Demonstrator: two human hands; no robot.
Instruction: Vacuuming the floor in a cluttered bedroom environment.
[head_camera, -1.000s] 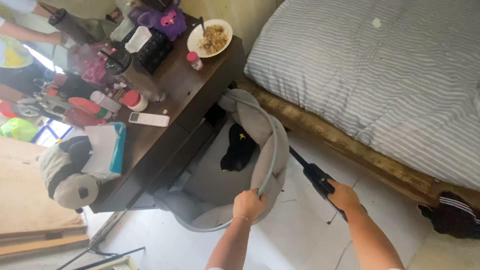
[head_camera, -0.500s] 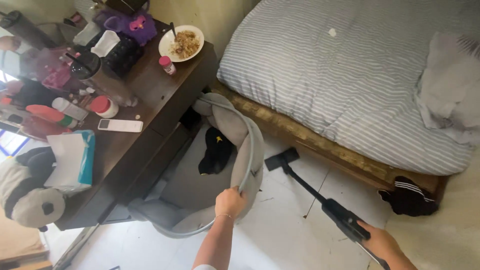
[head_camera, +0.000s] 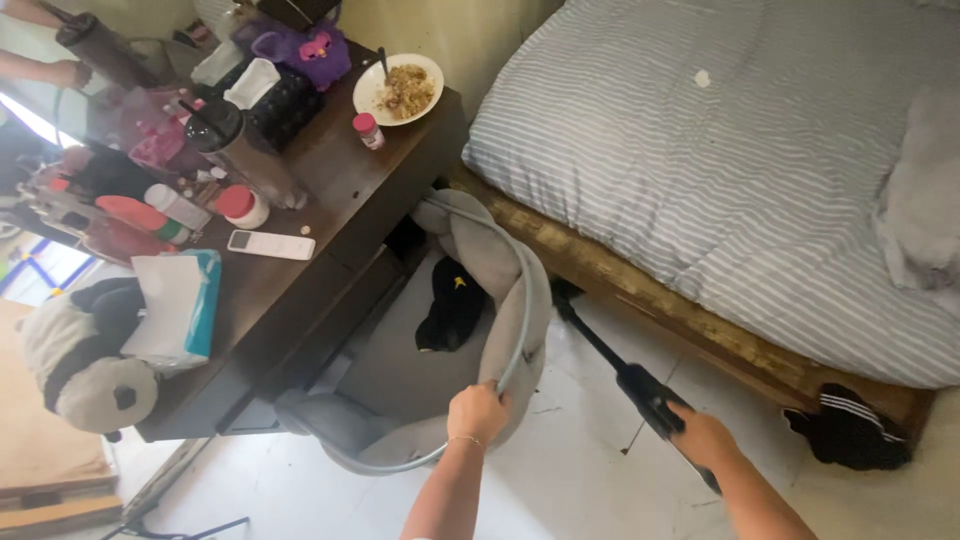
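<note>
My left hand (head_camera: 478, 412) fingers curl around the grey chair (head_camera: 480, 300) rim beside the dark surface (head_camera: 330, 200), right hand (head_camera: 702, 437) grips the vacuum wand (head_camera: 610, 362) reaching under the bed (head_camera: 700, 300); floor vacuuming looks midway.

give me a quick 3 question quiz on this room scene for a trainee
1. True or false: the left hand grips the rim of the grey round chair.
2. What does the right hand hold?
A) a white remote
B) a black vacuum wand
C) a plate of food
3. Fill in: the black cloth lies inside the ____.

Key
1. True
2. B; the wand's far end runs toward the bed frame, behind the chair.
3. chair
</note>
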